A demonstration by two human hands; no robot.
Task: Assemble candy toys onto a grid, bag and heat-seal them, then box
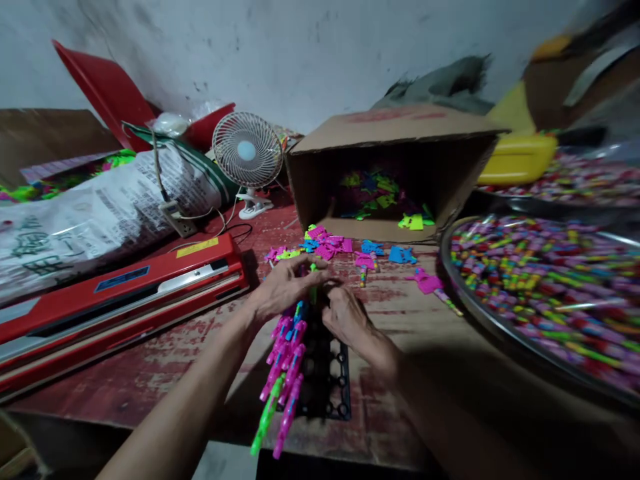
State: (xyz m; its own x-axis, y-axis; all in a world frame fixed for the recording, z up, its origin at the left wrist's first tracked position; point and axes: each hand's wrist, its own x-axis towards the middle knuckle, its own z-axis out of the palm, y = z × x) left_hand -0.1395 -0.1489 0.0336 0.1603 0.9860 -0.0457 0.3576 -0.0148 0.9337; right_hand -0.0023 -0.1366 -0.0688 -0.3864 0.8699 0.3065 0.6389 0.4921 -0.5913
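A black tray with round holes (342, 373) lies on the table before me. Along its left side stand several pink plastic pieces (287, 357), with a bright green piece (267, 413) at the near end and blue ones farther back. Over the tray's far end, my left hand (285, 285) pinches a green plastic piece (313, 285) between thumb and fingers. Close beside it, my right hand (346, 316) is closed, fingers curled inward; what it holds is hidden. Beyond both hands lie loose pink plastic parts (327, 243) and flat blue parts (402, 255).
A cardboard box (395, 120) opens toward me with coloured parts inside. At right, a large metal basin (457, 293) is full of small colourful sticks. A red heat sealer (125, 287) lies left, behind it a small fan (247, 150), a power strip (177, 219) and a white sack (100, 207).
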